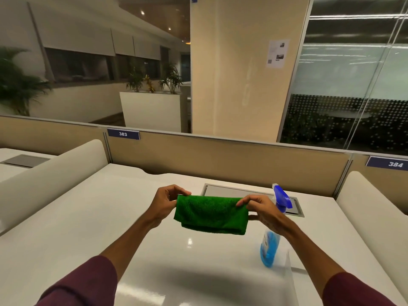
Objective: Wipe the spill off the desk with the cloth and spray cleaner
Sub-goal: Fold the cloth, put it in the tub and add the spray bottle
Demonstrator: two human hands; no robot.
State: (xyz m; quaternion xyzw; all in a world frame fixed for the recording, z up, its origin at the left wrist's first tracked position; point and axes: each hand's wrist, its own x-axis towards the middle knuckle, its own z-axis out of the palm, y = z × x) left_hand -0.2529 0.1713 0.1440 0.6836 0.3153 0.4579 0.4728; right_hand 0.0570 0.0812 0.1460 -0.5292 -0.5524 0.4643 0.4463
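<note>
Spray bottle (271, 244) stands upright at lower right of frame, clear w/ blue liquid filling roughly its lower part, blue trigger head on top. Centre frame: a folded green cloth (211, 214) held up above the counter (92, 217), left hand (166, 203) pinching its upper left corner, right hand (261, 207) gripping its right edge, in front of the bottle. Counter is glossy white, w/ a grey recessed hatch (242, 192) behind the cloth. Beige partitions w/ tags 383 (123, 134) & 384 (395, 164) at the back; beyond, a pillar (238, 62), potted plants upper left, glass wall upper right.
</note>
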